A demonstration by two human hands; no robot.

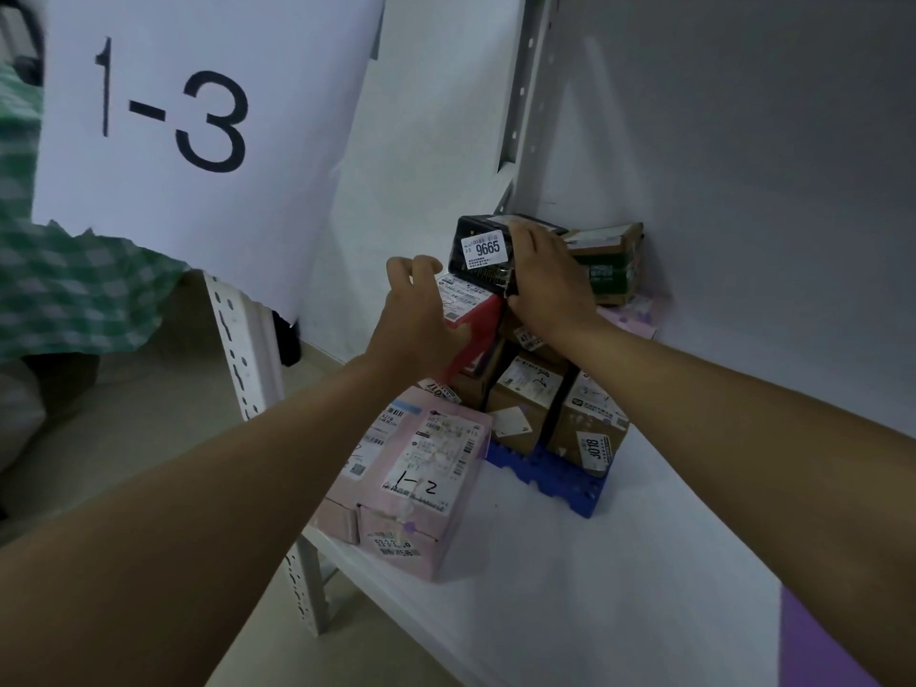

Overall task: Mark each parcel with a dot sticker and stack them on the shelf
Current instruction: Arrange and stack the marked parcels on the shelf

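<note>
A black parcel (483,252) with a white label reading 9665 sits on top of a stack at the back of the white shelf (570,562). My right hand (543,280) grips its right side. Just left of it, my left hand (416,309) hovers with fingers loosely spread over a red parcel (473,322) that lies under the black one. Below are brown cardboard parcels (528,399), one labelled J018 (587,438), on a blue parcel (560,476). A pink parcel (426,480) marked 1-2 stands at the shelf's front left edge.
A brown and green box (607,262) stands behind my right hand on a pale pink parcel (637,314). A paper sign reading 1-3 (198,121) hangs at upper left. White perforated shelf posts (243,349) frame the bay. A purple patch (813,647) lies at lower right.
</note>
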